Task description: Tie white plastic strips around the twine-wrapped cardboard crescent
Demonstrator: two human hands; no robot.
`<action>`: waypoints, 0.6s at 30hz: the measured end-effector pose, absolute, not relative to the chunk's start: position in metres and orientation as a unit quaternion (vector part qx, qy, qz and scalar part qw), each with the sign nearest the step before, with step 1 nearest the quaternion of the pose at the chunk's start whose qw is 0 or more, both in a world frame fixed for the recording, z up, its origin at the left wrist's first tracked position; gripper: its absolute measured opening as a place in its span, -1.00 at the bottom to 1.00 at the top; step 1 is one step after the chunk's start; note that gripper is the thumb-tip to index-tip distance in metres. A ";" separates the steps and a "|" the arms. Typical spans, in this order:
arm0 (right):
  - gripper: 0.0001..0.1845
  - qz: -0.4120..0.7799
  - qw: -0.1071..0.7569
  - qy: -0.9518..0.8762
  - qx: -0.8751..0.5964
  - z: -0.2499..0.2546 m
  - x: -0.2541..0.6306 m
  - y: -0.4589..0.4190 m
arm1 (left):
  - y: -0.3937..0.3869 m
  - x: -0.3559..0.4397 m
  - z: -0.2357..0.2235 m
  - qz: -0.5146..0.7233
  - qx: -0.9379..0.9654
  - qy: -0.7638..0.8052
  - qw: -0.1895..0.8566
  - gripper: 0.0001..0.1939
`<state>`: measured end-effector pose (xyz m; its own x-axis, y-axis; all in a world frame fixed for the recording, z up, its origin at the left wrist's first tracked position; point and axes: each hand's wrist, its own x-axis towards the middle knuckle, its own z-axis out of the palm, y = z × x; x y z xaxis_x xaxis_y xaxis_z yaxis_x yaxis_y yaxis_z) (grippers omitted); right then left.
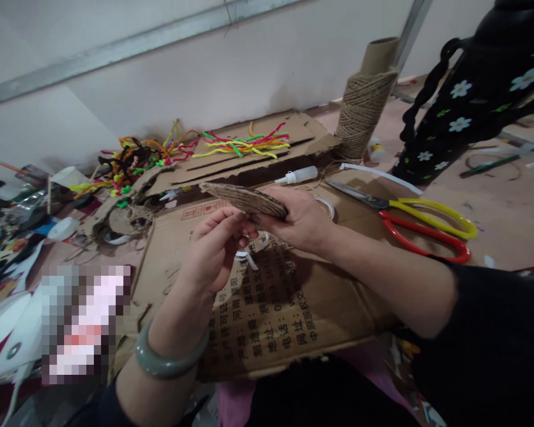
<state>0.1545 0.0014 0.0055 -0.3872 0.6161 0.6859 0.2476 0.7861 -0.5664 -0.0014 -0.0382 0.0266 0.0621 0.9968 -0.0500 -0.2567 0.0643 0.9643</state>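
Observation:
My right hand [300, 219] is closed around a flat, curved brown piece wound with twine [244, 198], holding it tilted above the cardboard sheet [338, 308]. The fingertips of my left hand [220, 240] are pinched together at the lower edge of that piece. Whatever lies between them is too small to make out. Thin white strips [248, 260] show just below the hands, and a white ring [326, 207] is partly hidden behind my right hand. A clear glue bottle [300, 175] lies behind the hands.
Scissors [382, 204] with yellow and red handles lie at right. Behind them stand a twine spool [365, 112] and a black flowered bottle [454, 112]. Coloured pipe cleaners [244, 142] lie at the back. Clutter and a white glue gun-like tool [15, 344] fill the left.

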 end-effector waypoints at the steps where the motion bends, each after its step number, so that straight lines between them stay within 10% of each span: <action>1: -0.87 0.190 0.486 -0.811 -0.265 0.005 0.155 0.001 | -0.038 -0.001 0.027 0.533 0.427 0.432 0.589 -0.85; 18: -0.92 0.255 0.499 -0.781 -0.276 0.010 0.153 -0.003 | -0.040 0.000 0.020 0.622 0.531 0.454 0.353 -0.95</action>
